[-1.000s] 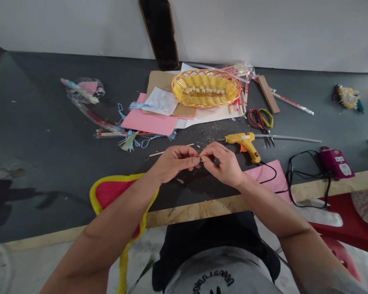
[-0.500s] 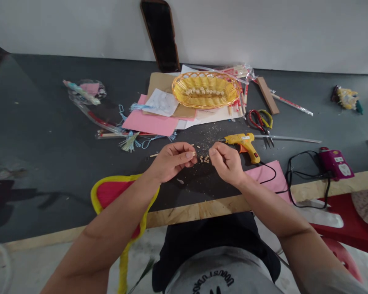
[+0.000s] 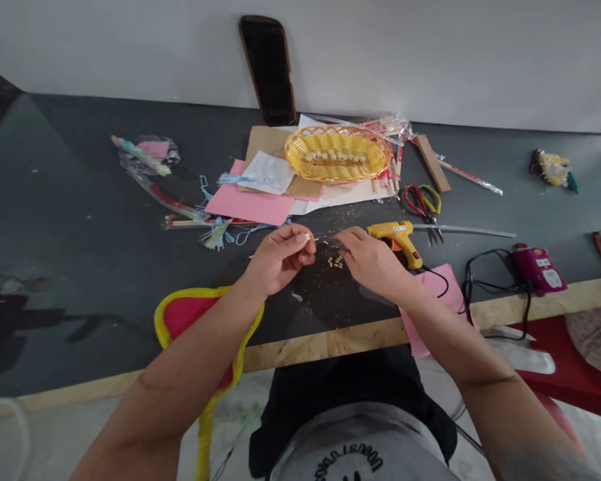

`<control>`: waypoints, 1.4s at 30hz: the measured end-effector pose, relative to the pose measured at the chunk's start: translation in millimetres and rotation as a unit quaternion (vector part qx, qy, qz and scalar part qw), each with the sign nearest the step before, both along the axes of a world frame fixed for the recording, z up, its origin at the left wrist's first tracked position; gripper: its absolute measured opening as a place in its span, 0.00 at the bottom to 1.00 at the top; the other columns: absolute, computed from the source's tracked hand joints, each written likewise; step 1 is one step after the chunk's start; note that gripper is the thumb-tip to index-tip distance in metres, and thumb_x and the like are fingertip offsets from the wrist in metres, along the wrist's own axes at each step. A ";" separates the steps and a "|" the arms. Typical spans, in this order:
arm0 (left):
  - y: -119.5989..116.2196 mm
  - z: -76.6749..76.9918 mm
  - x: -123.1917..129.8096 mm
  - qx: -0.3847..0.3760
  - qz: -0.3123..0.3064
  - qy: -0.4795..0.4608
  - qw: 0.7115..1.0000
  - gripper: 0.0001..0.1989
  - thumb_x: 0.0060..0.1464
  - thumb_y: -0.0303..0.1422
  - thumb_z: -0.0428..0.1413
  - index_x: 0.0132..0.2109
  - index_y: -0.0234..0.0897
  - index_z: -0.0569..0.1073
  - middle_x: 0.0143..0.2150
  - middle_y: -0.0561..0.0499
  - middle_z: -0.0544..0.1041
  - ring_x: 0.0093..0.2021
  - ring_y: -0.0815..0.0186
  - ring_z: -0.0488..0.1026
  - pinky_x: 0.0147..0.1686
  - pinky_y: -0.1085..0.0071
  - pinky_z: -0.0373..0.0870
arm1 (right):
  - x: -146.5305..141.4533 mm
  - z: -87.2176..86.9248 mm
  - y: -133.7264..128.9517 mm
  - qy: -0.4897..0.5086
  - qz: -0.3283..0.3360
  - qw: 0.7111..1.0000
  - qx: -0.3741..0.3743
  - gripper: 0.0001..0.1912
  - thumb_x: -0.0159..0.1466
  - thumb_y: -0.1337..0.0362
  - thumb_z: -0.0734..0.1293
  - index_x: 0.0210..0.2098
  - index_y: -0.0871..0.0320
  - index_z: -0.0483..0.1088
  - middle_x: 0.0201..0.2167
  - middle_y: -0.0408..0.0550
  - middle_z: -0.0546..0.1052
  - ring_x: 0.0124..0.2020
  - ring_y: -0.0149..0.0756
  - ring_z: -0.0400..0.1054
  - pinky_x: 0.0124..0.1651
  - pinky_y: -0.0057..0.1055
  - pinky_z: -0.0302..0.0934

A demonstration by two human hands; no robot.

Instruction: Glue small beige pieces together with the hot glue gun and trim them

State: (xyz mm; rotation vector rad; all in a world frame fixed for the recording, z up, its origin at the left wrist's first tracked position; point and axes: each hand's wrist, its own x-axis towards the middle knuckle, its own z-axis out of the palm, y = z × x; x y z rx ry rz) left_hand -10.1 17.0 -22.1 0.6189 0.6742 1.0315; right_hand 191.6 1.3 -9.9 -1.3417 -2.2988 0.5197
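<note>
Between the thumb and fingertips of my left hand (image 3: pixel 286 257) is a small pale wooden piece (image 3: pixel 307 236). My right hand (image 3: pixel 373 265) is palm down just to its right, its fingers stretched leftward over the table and a little apart, nothing visible in them. Below its fingertips lies a little pile of short cut wooden bits (image 3: pixel 335 262), and a single short bit (image 3: pixel 325 242) rests between the two hands. Close beyond my right hand lies a yellow hot glue gun (image 3: pixel 398 239) with a clear glue stick (image 3: pixel 465 230) behind it.
A yellow wicker basket (image 3: pixel 338 175) with a row of small pale pieces stands on papers at the back. Red-and-yellow-handled pliers (image 3: pixel 423 204), a wooden block (image 3: pixel 432 164), pink paper (image 3: pixel 250 206), tassels (image 3: pixel 218 234), a leaning phone (image 3: pixel 268 70) and a purple power box (image 3: pixel 539 270) surround the work.
My right hand has gone from closed fingers to stretched ones, reaching left over the wooden bits. The left hand keeps its pinch, and the small piece shows more clearly. The view has shifted slightly.
</note>
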 end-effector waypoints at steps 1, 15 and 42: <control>0.0 -0.1 -0.2 0.002 0.000 -0.006 1.000 0.13 0.40 0.32 0.72 0.28 0.32 0.76 0.23 0.51 0.76 0.21 0.76 0.66 0.22 0.79 0.64 | 1.0 2.4 0.5 -0.027 0.000 1.000 0.006 0.07 0.68 0.71 0.62 0.42 0.59 0.71 0.42 0.54 0.76 0.41 0.41 0.72 0.41 0.34 0.63; -2.1 -6.5 -0.8 0.041 -0.033 -0.033 0.998 0.15 0.36 0.33 0.75 0.27 0.33 0.77 0.23 0.51 0.78 0.20 0.75 0.68 0.24 0.76 0.66 | 88.6 21.3 -15.3 -0.189 -0.212 0.959 -0.010 0.08 0.67 0.58 0.65 0.38 0.57 0.69 0.36 0.51 0.78 0.33 0.41 0.71 0.33 0.32 0.55; -1.6 -5.9 -1.5 0.015 -0.046 -0.019 0.999 0.14 0.42 0.34 0.72 0.29 0.30 0.77 0.24 0.49 0.76 0.22 0.74 0.66 0.24 0.76 0.65 | 73.2 14.5 2.7 0.475 -0.118 0.800 -0.347 0.21 0.58 0.50 0.69 0.46 0.55 0.70 0.31 0.46 0.71 0.28 0.33 0.63 0.24 0.29 0.58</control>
